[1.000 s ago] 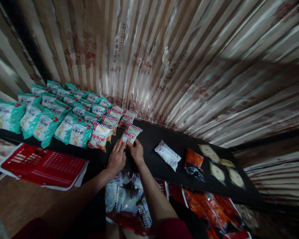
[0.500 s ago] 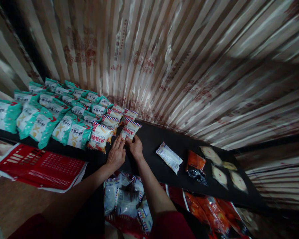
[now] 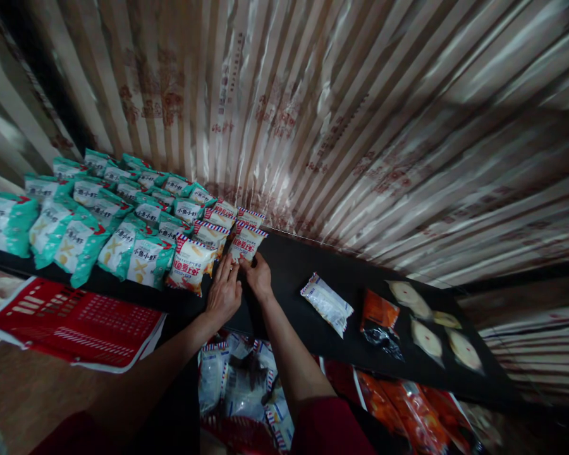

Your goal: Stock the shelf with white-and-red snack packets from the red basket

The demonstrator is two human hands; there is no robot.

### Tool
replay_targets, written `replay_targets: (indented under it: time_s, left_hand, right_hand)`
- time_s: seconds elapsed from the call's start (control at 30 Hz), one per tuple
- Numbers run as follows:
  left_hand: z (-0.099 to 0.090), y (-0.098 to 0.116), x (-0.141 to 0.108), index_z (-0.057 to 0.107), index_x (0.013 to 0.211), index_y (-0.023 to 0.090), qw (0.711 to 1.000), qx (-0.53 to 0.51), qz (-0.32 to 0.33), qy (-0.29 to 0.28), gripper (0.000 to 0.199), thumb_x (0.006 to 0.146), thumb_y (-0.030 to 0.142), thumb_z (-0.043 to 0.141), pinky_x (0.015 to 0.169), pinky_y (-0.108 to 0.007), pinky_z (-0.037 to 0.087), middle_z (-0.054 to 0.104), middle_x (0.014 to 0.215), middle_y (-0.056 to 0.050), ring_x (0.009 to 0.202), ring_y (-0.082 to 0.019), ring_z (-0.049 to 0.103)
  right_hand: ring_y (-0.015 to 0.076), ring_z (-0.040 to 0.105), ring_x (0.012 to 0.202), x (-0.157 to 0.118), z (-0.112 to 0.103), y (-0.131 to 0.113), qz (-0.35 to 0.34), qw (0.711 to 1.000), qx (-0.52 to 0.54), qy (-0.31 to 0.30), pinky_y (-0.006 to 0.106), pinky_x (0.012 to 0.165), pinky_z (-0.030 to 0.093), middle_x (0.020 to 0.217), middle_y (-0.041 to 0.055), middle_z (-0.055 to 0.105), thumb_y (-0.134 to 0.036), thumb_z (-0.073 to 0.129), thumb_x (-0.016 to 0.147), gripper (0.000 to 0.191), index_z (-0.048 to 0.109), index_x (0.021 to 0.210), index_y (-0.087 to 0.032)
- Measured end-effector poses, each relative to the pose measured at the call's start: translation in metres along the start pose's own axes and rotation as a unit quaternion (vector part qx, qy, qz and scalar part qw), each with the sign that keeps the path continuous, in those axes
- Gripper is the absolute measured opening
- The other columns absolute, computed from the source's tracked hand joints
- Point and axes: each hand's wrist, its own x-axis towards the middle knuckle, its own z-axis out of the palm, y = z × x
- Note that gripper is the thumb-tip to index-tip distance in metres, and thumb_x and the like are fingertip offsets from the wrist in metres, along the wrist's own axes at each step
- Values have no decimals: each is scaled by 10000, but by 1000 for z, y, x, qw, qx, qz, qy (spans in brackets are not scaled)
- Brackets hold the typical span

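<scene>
Closest, looking into a red basket [image 3: 237, 431] of white snack packets [image 3: 246, 392] below the black desk [image 3: 294, 253]. Pinching a striped-edge snack bag [image 3: 246, 241] there with half-closed right hand [image 3: 260, 277], touching it with left hand [image 3: 225, 296], fingers nearly straight, grip unclear. Beyond, backed by pleated, red-printed sheeting [image 3: 265, 95].

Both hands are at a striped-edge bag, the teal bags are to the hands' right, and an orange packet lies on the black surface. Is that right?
No: the head view shows the teal bags to the left of the left hand and right hand. The rest holds: both hands are at a striped-edge bag, and an orange packet lies on the black surface.
</scene>
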Motion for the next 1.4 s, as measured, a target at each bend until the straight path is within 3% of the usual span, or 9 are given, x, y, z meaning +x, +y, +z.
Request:
replay_targets:
  time_s: [0.23,0.57,0.77,0.93,1.03,1.2,1.4]
  left_hand:
    - [2,0,-1,429,1300,58,1000,6,0,7,473,831,115,426,1116,-465,300,267,1488,-162,1388,-293,191]
    - [2,0,0,435,1300,86,1000,-4,3,20,490,810,92,410,1109,-476,315,304,1476,-146,1391,-274,190]
    - [5,-2,0,429,1309,98,1000,-4,8,29,514,797,79,398,1108,-481,314,315,1474,-129,1393,-265,185]
    - [7,-3,1,440,1292,49,1000,9,1,22,495,800,90,407,1116,-468,299,318,1466,-163,1389,-273,193]
    - [8,-3,0,443,1297,83,999,2,5,37,496,802,96,413,1108,-483,312,323,1469,-139,1387,-276,199]
    - [7,-3,-2,476,1259,99,999,5,20,43,464,799,86,413,1101,-496,318,306,1479,-129,1391,-280,185]
    - [0,0,-2,547,1147,108,999,27,22,40,353,819,111,413,1110,-482,299,290,1486,-120,1403,-285,129]
  right_hand:
    - [175,625,808,2,4,5,-11,1000,-3,7,264,718,474,923,38,684,-337,601,768,331,612,1071,-206]
    - [204,603,816,0,8,-1,-10,995,-93,23,293,730,458,922,77,641,-387,565,797,354,613,1091,-196]
    - [243,553,990,-7,15,2,-20,993,-63,102,350,845,442,1082,121,584,-389,581,774,565,471,1283,-170]
    - [238,570,933,-7,15,5,-14,995,-72,60,343,833,447,1006,114,603,-381,561,797,430,571,1166,-160]
    - [238,562,965,-7,14,6,-26,996,-53,62,344,847,446,1034,108,605,-368,591,778,471,545,1203,-170]
    - [245,520,1051,-24,15,10,-37,993,-9,114,375,914,422,1135,135,571,-342,590,777,502,514,1231,-143]
    - [211,500,1058,-61,11,16,-68,989,-1,127,353,959,398,1115,119,567,-249,505,819,343,565,1140,-143]
